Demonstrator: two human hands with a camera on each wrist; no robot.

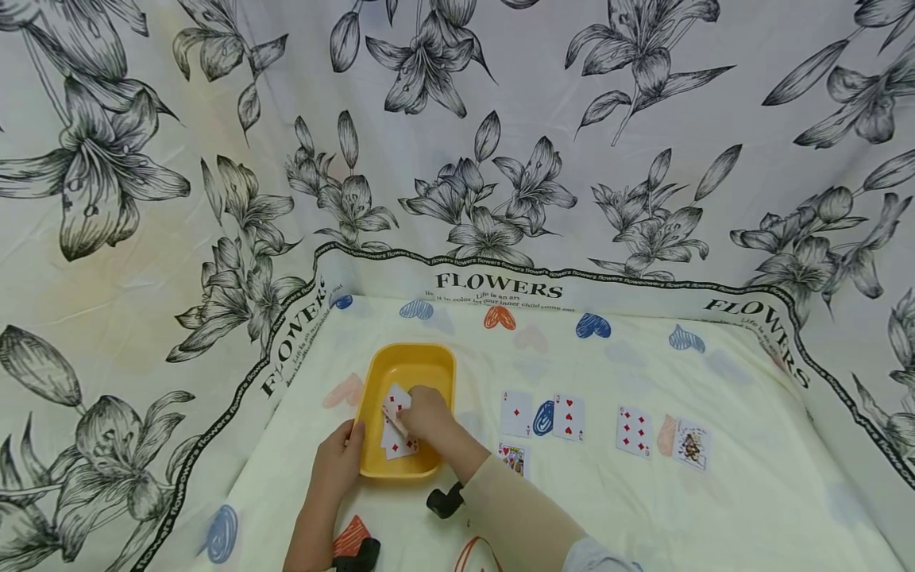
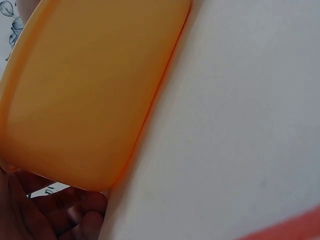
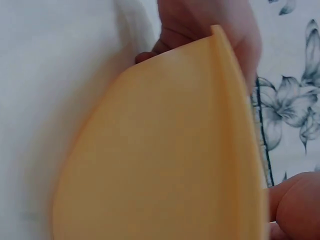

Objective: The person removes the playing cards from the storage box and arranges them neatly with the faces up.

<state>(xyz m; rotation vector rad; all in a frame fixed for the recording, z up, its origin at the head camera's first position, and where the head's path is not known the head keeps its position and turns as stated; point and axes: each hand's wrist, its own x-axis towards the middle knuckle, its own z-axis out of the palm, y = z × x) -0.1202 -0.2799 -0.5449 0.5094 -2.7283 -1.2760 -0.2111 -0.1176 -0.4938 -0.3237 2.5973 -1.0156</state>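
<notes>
A yellow plastic tray (image 1: 411,361) stands on the cloth in the head view, with several playing cards (image 1: 400,447) showing red diamonds inside. At its left side my left hand (image 1: 337,459) grips the wall, thumb up at the rim. The fingers of that hand (image 2: 65,210) curl against the tray's outer wall (image 2: 85,95) in the left wrist view. My right hand (image 1: 431,415) reaches over the right wall and pinches a tilted playing card (image 1: 397,423), seen nearly edge-on. From the right wrist, the tray wall (image 3: 150,150) hides the cards.
Right of the tray lie an ace of diamonds (image 1: 516,411), a hearts card (image 1: 569,417), a six of diamonds (image 1: 634,430) and a joker-like card (image 1: 692,445). My right forearm partly covers a face card (image 1: 512,457). Flower-printed curtains (image 1: 493,103) stand around the cloth (image 1: 572,508).
</notes>
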